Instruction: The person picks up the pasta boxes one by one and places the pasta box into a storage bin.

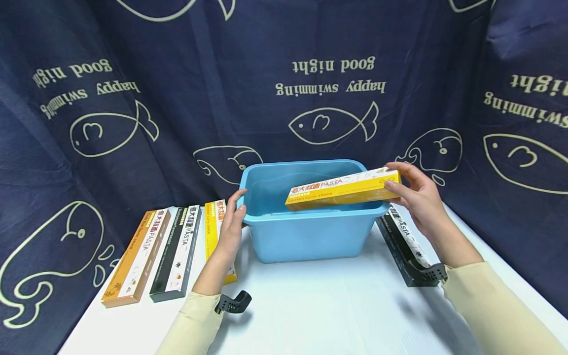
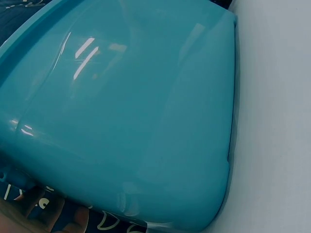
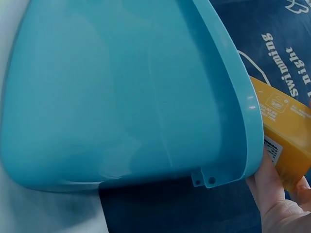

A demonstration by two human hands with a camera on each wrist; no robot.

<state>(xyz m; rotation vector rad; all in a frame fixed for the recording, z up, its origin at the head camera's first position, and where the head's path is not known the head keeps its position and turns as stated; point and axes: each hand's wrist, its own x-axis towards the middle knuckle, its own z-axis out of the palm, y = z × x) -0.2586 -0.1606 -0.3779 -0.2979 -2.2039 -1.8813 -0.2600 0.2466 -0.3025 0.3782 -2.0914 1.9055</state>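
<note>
A light blue plastic bin (image 1: 306, 239) stands upright on the white table. My right hand (image 1: 414, 195) grips the right end of a yellow and white pasta box (image 1: 341, 190), which slants over the bin's opening with its left end lower. In the right wrist view the yellow box (image 3: 286, 131) shows behind the bin's rim (image 3: 250, 107), with fingers (image 3: 269, 182) on its underside. My left hand (image 1: 230, 224) holds the bin's left rim, thumb outside near the corner. The left wrist view is mostly the bin's wall (image 2: 131, 107), with part of that hand (image 2: 43, 213) at the lower left.
Left of the bin lie an orange pasta box (image 1: 137, 259), a black one (image 1: 177, 254) and another yellow one (image 1: 213, 227), partly behind my left arm. A black pasta box (image 1: 406, 249) lies to the right, below my right wrist. A dark blue printed curtain (image 1: 248, 64) surrounds the table (image 1: 319, 305).
</note>
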